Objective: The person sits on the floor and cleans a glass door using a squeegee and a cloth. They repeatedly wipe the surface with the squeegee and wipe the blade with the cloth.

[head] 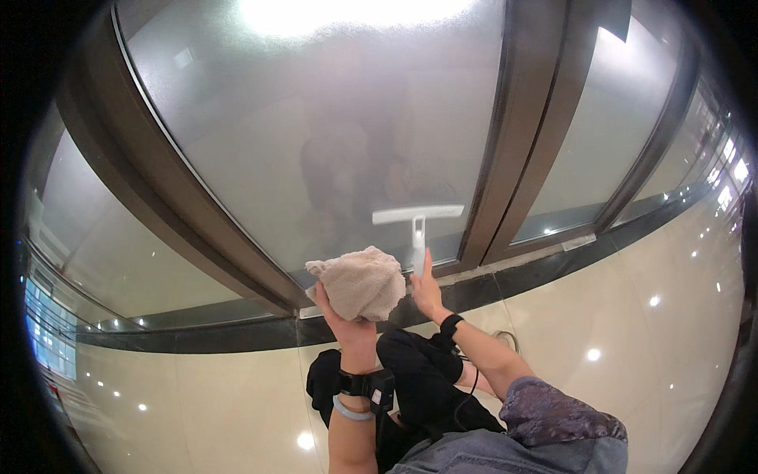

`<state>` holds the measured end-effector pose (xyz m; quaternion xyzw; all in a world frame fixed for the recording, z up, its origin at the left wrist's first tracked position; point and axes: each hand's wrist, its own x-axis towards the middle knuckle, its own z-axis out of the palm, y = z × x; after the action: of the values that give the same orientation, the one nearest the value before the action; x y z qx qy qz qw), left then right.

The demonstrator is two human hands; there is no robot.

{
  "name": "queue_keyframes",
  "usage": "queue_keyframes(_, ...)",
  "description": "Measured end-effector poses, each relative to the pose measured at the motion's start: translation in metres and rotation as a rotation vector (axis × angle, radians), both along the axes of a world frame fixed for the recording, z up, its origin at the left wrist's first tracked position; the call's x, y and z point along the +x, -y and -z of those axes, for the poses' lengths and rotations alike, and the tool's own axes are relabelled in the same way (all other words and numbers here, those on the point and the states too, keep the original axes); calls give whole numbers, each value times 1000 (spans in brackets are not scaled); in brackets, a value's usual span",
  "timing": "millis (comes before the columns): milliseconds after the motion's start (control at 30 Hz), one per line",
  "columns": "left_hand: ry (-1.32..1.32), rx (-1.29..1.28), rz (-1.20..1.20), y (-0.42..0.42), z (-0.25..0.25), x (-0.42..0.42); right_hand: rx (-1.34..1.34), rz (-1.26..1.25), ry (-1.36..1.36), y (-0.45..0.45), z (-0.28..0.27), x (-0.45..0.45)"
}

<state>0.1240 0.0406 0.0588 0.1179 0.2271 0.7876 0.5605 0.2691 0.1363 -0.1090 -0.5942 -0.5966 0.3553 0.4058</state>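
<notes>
A bunched beige cloth rests in my left hand, which holds it up before the lower part of the glass door panel. My right hand grips the handle of a white squeegee. Its long head lies nearly level across the lower right of the pane, close to the door's brown frame; whether the blade touches the glass I cannot tell. The cloth hides most of my left fingers. Faint reflections and a hazy sheen show on the pane.
Brown metal frames stand on both sides of the pane. A dark stone strip runs along the foot of the door. Shiny beige floor tiles spread around my bent legs. Another glass panel is at right.
</notes>
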Motion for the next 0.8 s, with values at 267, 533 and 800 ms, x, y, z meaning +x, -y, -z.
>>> queue_keyframes(267, -76, 7, 12, -1, 6, -5, 271, 28, -167, -32, -109, -5)
queue_keyframes(533, -51, -32, 36, 0, -3, 3, 412, 120, 36, -67, -133, 28)
queue_keyframes(800, -65, -88, 59, -3, -4, 3, -120, 112, 538, -1, 72, 129)
